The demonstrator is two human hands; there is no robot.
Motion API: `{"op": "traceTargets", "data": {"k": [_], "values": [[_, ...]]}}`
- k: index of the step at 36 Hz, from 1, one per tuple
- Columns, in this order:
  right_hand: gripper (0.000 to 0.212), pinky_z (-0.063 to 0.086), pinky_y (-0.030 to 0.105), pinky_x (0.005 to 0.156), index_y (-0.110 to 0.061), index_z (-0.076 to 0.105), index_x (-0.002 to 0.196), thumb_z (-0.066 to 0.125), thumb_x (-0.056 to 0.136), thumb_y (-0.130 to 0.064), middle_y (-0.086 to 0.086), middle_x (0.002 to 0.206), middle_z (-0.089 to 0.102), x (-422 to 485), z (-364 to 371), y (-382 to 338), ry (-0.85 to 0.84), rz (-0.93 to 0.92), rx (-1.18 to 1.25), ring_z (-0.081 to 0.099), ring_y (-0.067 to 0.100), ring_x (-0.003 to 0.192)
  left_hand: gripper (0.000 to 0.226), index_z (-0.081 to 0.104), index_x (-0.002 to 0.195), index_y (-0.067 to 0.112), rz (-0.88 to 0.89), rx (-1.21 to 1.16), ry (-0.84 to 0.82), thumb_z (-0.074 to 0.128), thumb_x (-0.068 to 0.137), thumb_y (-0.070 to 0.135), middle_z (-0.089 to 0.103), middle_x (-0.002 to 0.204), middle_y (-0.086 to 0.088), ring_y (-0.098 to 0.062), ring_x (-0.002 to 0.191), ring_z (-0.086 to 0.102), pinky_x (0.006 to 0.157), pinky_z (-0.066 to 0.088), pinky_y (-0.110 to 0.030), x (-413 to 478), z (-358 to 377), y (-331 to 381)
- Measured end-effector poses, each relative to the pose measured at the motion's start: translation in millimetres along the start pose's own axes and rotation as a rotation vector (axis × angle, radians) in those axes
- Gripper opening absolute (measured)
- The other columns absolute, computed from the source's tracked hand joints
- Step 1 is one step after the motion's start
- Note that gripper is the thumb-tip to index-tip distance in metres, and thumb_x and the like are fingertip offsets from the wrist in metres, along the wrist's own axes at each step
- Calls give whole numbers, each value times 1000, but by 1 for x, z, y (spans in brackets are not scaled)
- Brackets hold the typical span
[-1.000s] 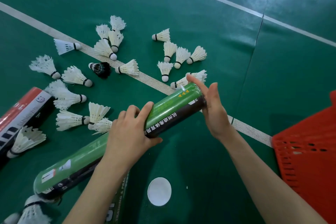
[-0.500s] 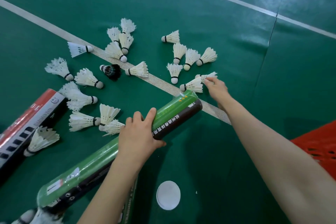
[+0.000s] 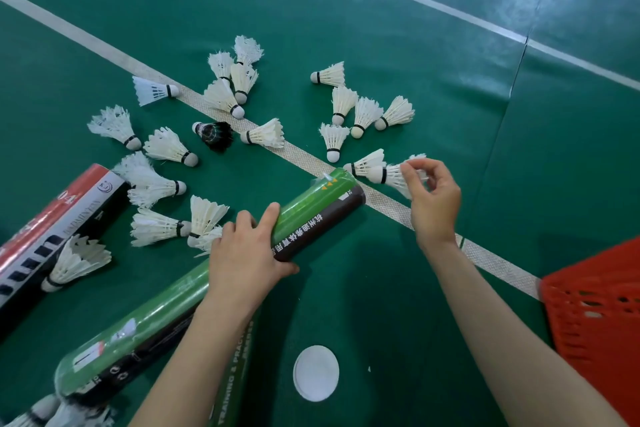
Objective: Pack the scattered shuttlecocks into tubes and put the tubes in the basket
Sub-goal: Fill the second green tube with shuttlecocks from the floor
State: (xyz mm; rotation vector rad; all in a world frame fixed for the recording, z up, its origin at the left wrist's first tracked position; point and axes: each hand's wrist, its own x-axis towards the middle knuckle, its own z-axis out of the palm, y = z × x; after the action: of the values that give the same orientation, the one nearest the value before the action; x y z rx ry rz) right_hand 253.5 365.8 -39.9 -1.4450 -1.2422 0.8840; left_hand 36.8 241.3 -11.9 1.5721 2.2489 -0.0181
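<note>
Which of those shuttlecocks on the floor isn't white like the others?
The black shuttlecock, lying beside the court line in the middle of the scatter. Every other one in view has white feathers.

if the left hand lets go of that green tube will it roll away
Probably: the green tube is a smooth cylinder on its side, steadied only by the left hand. It looks like stiff, light card, so a nudge could shift it.

Open floor between green tube and red basket, one white lid there; shuttlecocks thick beyond.
</note>
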Motion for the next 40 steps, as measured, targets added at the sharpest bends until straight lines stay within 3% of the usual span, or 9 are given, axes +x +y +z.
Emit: {"op": "traceTargets", "data": {"k": [5,10,15,19,23,26,31,34,40], "values": [[9,38,26,62,-18,63,99,63,91,-14,0,73,47,-13,7,-15,-169,87,155,38,15,64,101,16,146,36,21,-10,-4,72,66,63,41,121,-3,-25,114,44,95,40,-36,-1,-2,0],[23,48,27,88,-23,58,109,59,92,-8,0,103,56,-14,7,-16,-206,134,247,56,10,89,102,15,146,38,43,-61,-15,72,66,63,41,120,-1,-22,114,42,95,40,-35,-4,-4,-3],[33,44,21,71,-22,55,122,58,92,-8,-4,101,53,-9,2,-16,-230,38,168,43,17,70,97,17,143,40,109,-16,-1,72,66,63,40,118,2,-20,110,43,92,40,-33,-6,-7,-2],[37,50,34,91,-32,56,121,60,91,-10,-6,108,62,-10,-1,-19,-365,-71,46,59,18,90,98,18,145,41,136,-60,15,73,66,61,40,118,3,-20,110,42,90,40,-33,-7,-8,0],[25,44,15,83,-30,58,117,52,96,-17,-11,103,57,-18,4,-27,-408,-125,77,53,6,86,100,19,146,40,166,-72,39,73,65,61,41,119,3,-20,111,43,91,40,-33,-7,-7,3],[31,32,6,97,-31,58,120,41,95,-39,-1,132,43,-18,5,-31,-386,-54,116,45,-7,117,99,19,146,40,165,-73,47,73,66,61,41,119,3,-19,111,43,93,39,-33,-6,-7,2],[75,29,40,116,-32,49,134,36,79,-81,-7,146,45,-18,5,-29,-614,181,281,43,8,133,98,21,145,39,172,-13,86,72,66,62,42,117,3,-20,109,44,92,38,-33,-7,-9,4],[90,22,39,118,-29,42,141,39,72,-86,-11,148,42,-28,11,-27,-700,189,229,37,2,136,95,22,145,38,168,39,96,71,67,62,41,117,2,-21,109,44,91,37,-34,-9,-9,7],[56,30,43,114,-28,65,116,22,98,-58,-5,127,61,-12,18,-20,-511,337,290,47,11,128,99,17,145,39,81,15,5,71,66,63,41,120,0,-23,111,44,94,39,-34,-8,-5,10]]}}
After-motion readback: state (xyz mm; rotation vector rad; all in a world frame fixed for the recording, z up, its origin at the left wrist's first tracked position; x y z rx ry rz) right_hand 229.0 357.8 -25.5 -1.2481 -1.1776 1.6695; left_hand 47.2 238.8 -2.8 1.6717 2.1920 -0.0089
